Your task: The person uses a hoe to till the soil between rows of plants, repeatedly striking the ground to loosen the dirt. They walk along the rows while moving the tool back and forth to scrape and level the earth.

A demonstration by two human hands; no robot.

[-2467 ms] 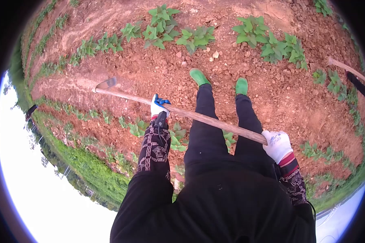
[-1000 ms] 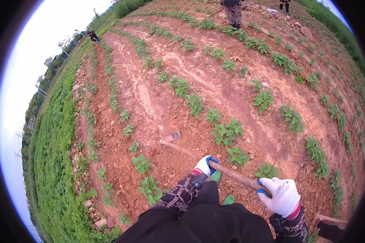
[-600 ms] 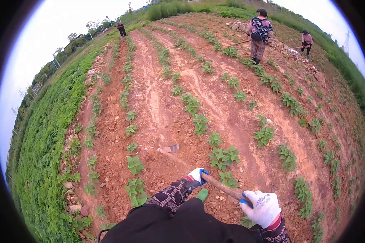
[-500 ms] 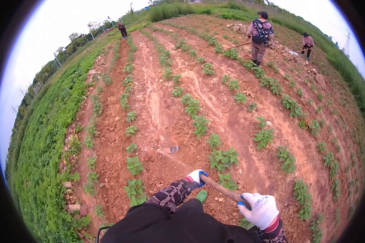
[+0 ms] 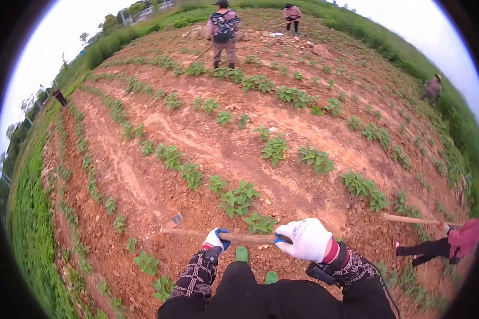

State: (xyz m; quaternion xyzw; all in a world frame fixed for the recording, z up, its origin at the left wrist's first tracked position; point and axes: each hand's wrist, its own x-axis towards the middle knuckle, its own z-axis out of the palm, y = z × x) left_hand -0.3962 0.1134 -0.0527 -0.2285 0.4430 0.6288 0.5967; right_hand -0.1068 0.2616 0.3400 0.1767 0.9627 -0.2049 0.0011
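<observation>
A hoe (image 5: pixel 250 238) lies across in front of my body, its wooden handle running left to a metal blade (image 5: pixel 174 220) close over the bare soil. Wrapped round the middle of the handle is my left hand (image 5: pixel 216 238), in a white and blue glove. My right hand (image 5: pixel 305 239), gloved the same way, grips the handle's right end. Just beyond the handle grow leafy green plants (image 5: pixel 239 199), one of them right behind the stretch between my hands. My green shoes (image 5: pixel 241 253) show below the handle.
At the right, a person in pink (image 5: pixel 465 239) holds another long-handled tool (image 5: pixel 410 218). Farther off, a person with a backpack (image 5: pixel 223 29) and several others stand in the field. Rows of plants (image 5: pixel 295 97) cross the reddish soil; dense greenery (image 5: pixel 32 234) borders the left.
My view has swung to the right, bringing the person in pink into sight. The hoe has turned nearly level, and my right hand has come up; both hands keep their grip.
</observation>
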